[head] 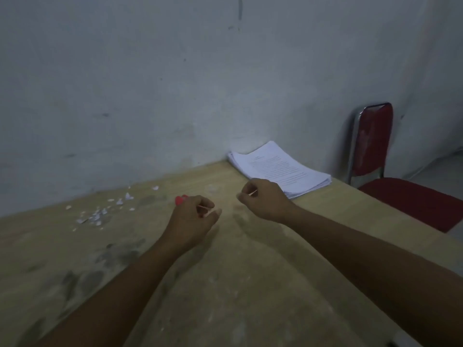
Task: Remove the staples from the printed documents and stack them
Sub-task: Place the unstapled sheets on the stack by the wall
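Here, left hand point(193, 221) grips tool point(181, 199), right hand point(263, 199) pinches sliver point(252, 193), stack point(280, 169) at table point(250, 284) edge

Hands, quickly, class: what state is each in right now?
Left hand: closed, fingers curled round a red object.
Right hand: closed, pinching a thin pale sliver; what it is cannot be told.

scraps point(100, 214) left, stack point(278, 171) right (wall point(175, 108) behind)
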{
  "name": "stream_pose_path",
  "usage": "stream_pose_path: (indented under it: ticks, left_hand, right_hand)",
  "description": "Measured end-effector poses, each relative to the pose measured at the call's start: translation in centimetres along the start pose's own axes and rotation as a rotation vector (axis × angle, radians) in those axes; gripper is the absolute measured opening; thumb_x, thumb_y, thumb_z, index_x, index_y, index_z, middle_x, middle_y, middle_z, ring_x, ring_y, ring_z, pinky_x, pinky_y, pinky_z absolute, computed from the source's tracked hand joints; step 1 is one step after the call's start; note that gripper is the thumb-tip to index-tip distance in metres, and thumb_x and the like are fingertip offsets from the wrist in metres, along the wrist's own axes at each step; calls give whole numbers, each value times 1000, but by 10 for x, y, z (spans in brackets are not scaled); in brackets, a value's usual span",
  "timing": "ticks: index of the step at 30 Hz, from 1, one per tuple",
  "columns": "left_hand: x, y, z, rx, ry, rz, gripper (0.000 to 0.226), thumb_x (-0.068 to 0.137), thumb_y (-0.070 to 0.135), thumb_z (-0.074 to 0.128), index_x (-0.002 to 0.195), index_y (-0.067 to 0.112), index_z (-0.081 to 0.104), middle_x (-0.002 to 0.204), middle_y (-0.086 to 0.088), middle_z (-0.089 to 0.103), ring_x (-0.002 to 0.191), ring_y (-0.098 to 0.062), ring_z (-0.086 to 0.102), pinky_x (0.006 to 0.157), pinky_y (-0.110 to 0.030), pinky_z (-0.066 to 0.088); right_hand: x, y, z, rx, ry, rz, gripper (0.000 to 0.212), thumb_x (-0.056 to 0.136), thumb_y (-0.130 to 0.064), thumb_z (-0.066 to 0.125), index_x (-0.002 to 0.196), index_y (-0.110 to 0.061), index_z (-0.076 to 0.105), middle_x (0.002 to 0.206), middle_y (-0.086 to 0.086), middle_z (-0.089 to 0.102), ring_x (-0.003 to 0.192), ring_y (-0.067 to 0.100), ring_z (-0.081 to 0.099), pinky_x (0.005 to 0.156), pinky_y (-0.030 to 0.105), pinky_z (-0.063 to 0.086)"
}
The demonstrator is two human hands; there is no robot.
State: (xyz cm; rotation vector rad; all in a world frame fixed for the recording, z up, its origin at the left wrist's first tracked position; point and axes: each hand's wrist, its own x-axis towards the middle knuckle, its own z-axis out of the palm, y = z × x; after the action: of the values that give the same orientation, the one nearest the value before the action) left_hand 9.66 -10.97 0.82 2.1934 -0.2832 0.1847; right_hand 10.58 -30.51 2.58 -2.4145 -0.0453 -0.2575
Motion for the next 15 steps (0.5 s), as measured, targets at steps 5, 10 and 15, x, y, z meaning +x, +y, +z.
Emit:
stream_pose_path:
  ticks: [5,10,15]
  left_hand:
    - [-52,-37,-75,90,34,-67,18,85,33,74,96,20,66,106,5,64,96,-11,63,73,-23,45]
    - [-115,-87,-164,194,183,-170,13,90,30,68,98,20,64,108,3,63,95,-10,61,73,-22,40]
    - [-170,-132,-232,302,301,-301,15,97,10,54,109,12,62,118,-4,62,96,-12,57,74,-15,36]
  right_hand:
    - [-34,-71,51,87,-112,-58,17,90,-32,65,93,-15,65,103,-2,65,94,16,63,74,28,47]
    - [-69,-154,119,223,-287,-167,16,91,-30,67,93,-14,66,96,-4,69,88,14,66,77,29,51]
    - [-98,-214,175,333,-515,-143,14,92,-28,66,92,-14,63,85,3,72,76,17,73,67,39,61]
